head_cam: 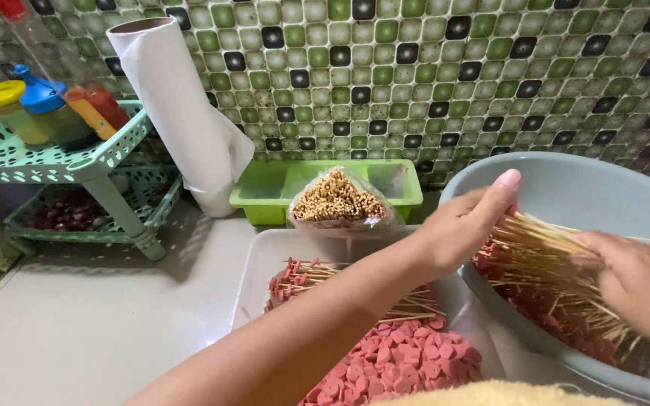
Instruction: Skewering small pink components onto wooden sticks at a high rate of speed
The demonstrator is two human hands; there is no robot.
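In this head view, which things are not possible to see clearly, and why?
- Right hand: its fingers are hidden behind the bamboo skewers.
- Grey basin: cut off by the right and bottom edges.
- Lower basket of the green rack: contents dark and blurred.
- Left hand: palm side faces away.

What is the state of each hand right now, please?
Left hand: open, fingers on the thin wooden skewers in the round grey plastic basin.
Right hand: resting on the same skewers; grip cannot be told.

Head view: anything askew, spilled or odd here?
One thing: the white paper roll leans tilted against the tiled wall rather than standing upright. Nothing looks spilled; the sausage slices stay in the white tray, and both hands work skewers in the grey basin.
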